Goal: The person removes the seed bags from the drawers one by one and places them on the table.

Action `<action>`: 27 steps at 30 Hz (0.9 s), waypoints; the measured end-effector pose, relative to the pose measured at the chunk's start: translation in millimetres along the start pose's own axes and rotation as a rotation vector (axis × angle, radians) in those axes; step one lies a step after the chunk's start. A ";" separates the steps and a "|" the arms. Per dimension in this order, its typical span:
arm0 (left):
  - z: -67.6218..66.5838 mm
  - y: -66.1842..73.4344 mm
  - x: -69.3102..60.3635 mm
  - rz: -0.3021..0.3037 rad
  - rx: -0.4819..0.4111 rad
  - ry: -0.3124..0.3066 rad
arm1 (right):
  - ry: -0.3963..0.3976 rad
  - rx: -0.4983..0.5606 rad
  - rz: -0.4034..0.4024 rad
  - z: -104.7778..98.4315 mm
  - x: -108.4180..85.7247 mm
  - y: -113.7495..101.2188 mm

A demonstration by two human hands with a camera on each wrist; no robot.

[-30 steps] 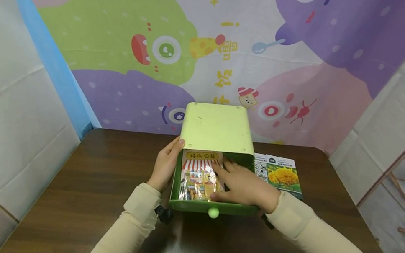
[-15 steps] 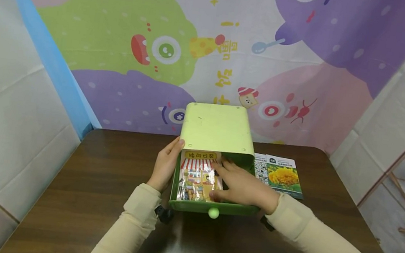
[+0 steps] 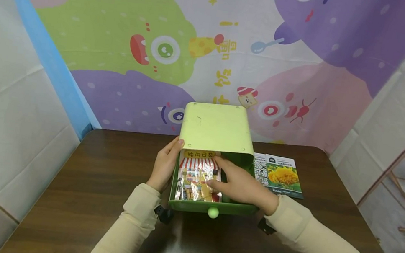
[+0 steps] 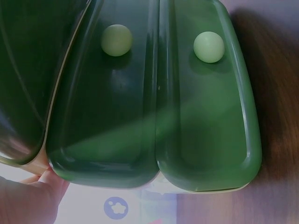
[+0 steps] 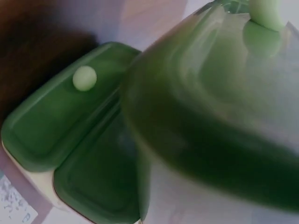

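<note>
Packet of glossy plastic, printed with a red-and-white striped awning under a yellow title label (image 3: 196,180), is lying face up in the left part of a pulled-out dark green drawer (image 3: 189,206), which is jutting nearward from a pale yellow-green, box-shaped cabinet (image 3: 217,126) on a dark brown wood-grain table (image 3: 104,182). The left hand (image 3: 165,162) is bracing the cabinet's left side, fingers laid along it rather than clenched. The right hand (image 3: 243,182) is reaching in from the right, its index finger and thumb extended and resting on the packet's right side; no grip is showing, and its other fingers are staying out of sight. Slick film could let the packet skid from under those fingertips, and a sideways push could be creasing it against the drawer's left wall. Hard downward pressure near the round pale green knob (image 3: 213,212) could tip the cabinet forward, should the left hand's support be slackening. Two flat flower-picture packets (image 3: 283,176) are lying right of the cabinet, where the right forearm could be nudging them.
</note>
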State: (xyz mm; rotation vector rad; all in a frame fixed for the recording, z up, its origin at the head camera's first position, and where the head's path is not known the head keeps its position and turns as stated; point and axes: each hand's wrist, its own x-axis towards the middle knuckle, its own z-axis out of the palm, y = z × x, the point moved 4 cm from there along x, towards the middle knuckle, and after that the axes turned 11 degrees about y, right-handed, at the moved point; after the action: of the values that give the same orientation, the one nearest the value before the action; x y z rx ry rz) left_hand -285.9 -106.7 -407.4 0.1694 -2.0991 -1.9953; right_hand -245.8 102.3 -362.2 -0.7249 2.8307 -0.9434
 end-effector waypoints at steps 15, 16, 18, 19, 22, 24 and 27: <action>0.6 -2.9 2.1 -0.001 -0.014 0.013 | 0.094 0.539 0.296 -5.0 4.2 11.4; 0.7 -2.7 2.1 -0.001 -0.016 0.012 | 0.087 0.554 0.316 -5.1 4.6 12.4; 0.8 -2.3 2.3 0.001 -0.018 0.012 | 0.071 0.568 0.342 -5.0 5.1 14.6; 0.9 -2.3 2.3 0.003 -0.020 0.010 | 0.062 0.580 0.352 -4.4 5.3 15.1; 0.6 -2.0 2.0 -0.002 -0.013 0.009 | 0.034 0.607 0.368 -3.1 5.4 15.4; 0.4 -1.7 1.2 -0.007 -0.010 0.009 | 0.020 0.621 0.375 -1.8 5.6 15.1; 0.5 -0.8 -0.1 -0.016 -0.008 0.008 | 0.002 0.620 0.376 0.6 6.0 15.0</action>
State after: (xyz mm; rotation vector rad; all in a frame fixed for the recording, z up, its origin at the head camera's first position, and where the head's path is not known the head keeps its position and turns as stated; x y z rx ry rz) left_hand -286.0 -106.3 -408.2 0.1932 -2.0912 -2.0075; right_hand -257.2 109.8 -370.9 -0.1140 2.3188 -1.5996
